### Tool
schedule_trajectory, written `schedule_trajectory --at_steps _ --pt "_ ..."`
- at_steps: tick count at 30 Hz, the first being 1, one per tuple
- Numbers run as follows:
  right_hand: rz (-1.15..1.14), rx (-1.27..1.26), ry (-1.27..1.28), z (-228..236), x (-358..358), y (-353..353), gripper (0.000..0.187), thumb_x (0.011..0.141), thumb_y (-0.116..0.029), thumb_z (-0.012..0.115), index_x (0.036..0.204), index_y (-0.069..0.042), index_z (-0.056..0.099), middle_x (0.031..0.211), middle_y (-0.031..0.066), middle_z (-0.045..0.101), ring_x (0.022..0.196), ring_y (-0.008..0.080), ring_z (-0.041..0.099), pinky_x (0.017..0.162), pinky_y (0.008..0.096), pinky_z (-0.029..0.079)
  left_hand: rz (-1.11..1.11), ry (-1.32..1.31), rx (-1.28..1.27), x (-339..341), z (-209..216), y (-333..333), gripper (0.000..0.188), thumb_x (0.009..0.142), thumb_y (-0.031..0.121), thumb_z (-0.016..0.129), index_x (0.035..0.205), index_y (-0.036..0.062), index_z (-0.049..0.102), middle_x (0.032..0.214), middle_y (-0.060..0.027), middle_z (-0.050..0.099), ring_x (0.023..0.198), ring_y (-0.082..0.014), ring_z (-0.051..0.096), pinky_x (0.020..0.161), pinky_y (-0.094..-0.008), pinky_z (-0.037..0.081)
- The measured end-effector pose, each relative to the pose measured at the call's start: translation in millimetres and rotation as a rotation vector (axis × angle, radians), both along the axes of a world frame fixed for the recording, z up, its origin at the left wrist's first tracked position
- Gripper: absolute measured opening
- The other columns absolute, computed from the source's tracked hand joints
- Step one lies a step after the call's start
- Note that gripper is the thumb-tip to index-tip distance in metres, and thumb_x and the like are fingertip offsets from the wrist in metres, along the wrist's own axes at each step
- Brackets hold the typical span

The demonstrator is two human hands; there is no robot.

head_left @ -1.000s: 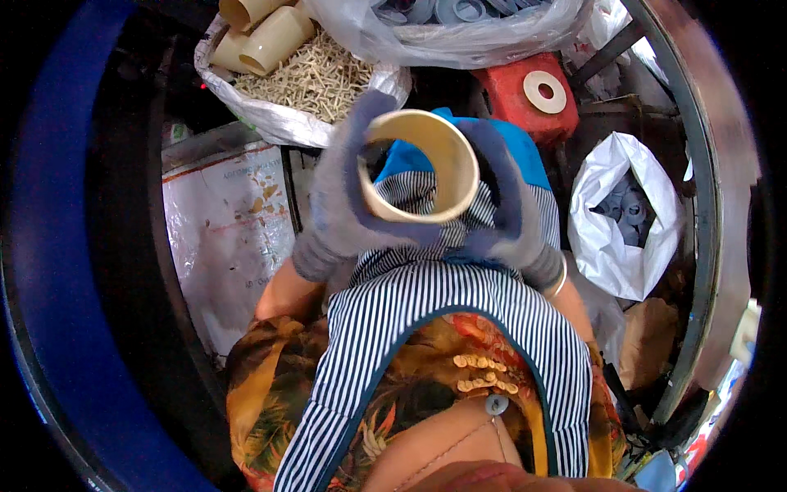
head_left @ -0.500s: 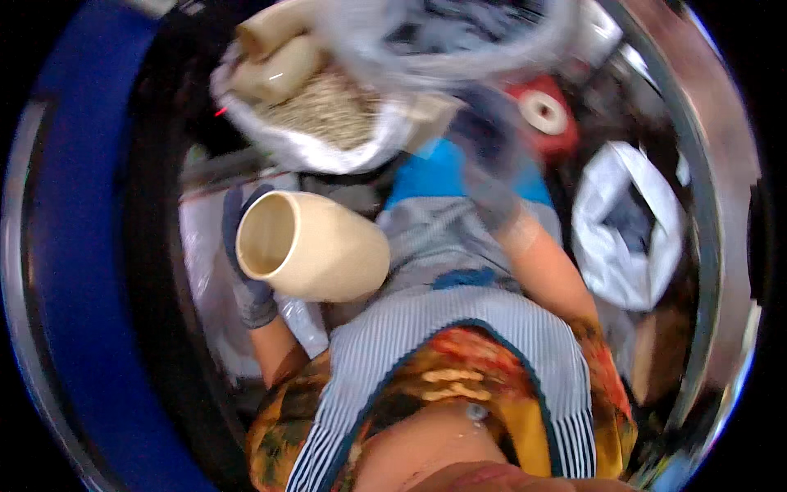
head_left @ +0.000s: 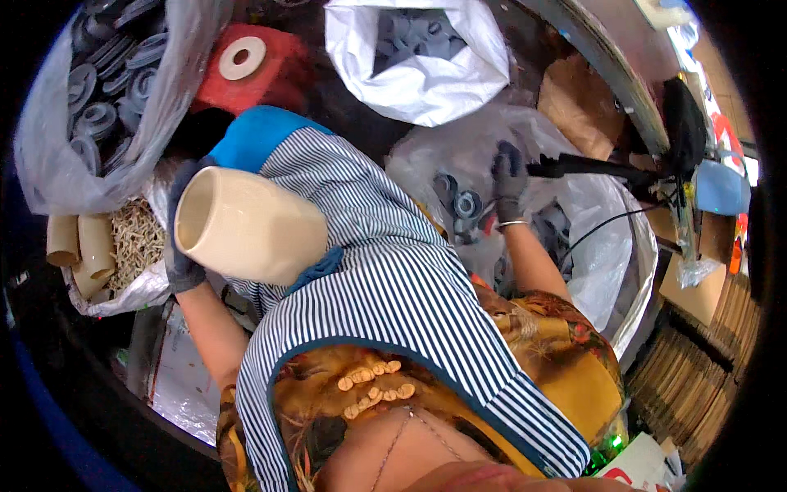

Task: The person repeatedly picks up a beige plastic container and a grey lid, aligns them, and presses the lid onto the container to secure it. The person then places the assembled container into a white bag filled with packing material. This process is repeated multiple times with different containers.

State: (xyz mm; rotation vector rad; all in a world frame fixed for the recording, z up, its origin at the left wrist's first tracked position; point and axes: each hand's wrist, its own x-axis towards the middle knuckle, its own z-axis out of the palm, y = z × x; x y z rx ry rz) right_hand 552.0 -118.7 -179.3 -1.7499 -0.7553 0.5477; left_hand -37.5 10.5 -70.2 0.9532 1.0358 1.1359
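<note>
My left hand (head_left: 182,275), in a dark grey glove, is closed round the side of a cream, tapered vessel (head_left: 275,225). The vessel lies on its side above my striped apron, its open mouth turned left. My right hand (head_left: 511,184), gloved too, reaches out over a clear plastic bag (head_left: 586,275) of grey ring-shaped parts (head_left: 467,204). Its fingers look stretched out and hold nothing visible. Beside its fingertips is the end of a black rod (head_left: 566,166); whether they touch, I cannot tell.
Grey parts fill a clear bag (head_left: 51,184) at far left and a white sack (head_left: 426,94) at the top. A red block with a pale ring (head_left: 242,58) stands between them. Small beige pieces (head_left: 135,238) and cream tubes (head_left: 97,254) fill a sack. Stacked cardboard (head_left: 689,385) is at right.
My view has swung right, bringing the clear bag, black rod and cardboard into sight. My right hand has moved from over my lap to the clear bag. The left still holds the vessel.
</note>
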Motion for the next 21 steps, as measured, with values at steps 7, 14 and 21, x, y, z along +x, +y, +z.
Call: schedule_trajectory --at_steps 7,14,21 --pt "0.157 -0.999 -0.153 -126 142 -211 0.040 0.089 -0.042 0.066 0.104 -0.005 0.064 0.079 0.0073 0.067 0.064 0.0198 0.063 0.064 0.0353 0.051 -0.156 0.302 -0.011 62 66 -20 0.096 0.082 0.057 0.067 0.152 0.0050 0.027 0.152 -0.0159 0.038 0.138 -0.0286 0.039 0.114 -0.0426 0.033" --pt "0.784 -1.340 -0.233 -123 34 -114 0.052 0.081 -0.029 0.068 0.128 -0.008 0.057 0.107 0.0199 0.069 0.096 0.0346 0.066 0.084 0.0418 0.051 -0.197 0.284 0.076 35 75 -32 0.103 0.079 0.068 0.065 0.151 0.0025 0.029 0.153 -0.0174 0.035 0.139 -0.0317 0.038 0.114 -0.0453 0.031" --pt "0.763 -1.311 -0.401 -131 24 -79 0.054 0.083 -0.030 0.068 0.131 -0.008 0.055 0.102 0.0175 0.067 0.090 0.0319 0.064 0.078 0.0414 0.050 -0.094 0.401 0.102 67 85 -34 0.099 0.077 0.070 0.066 0.143 0.0003 0.041 0.148 -0.0181 0.041 0.137 -0.0303 0.040 0.113 -0.0449 0.031"
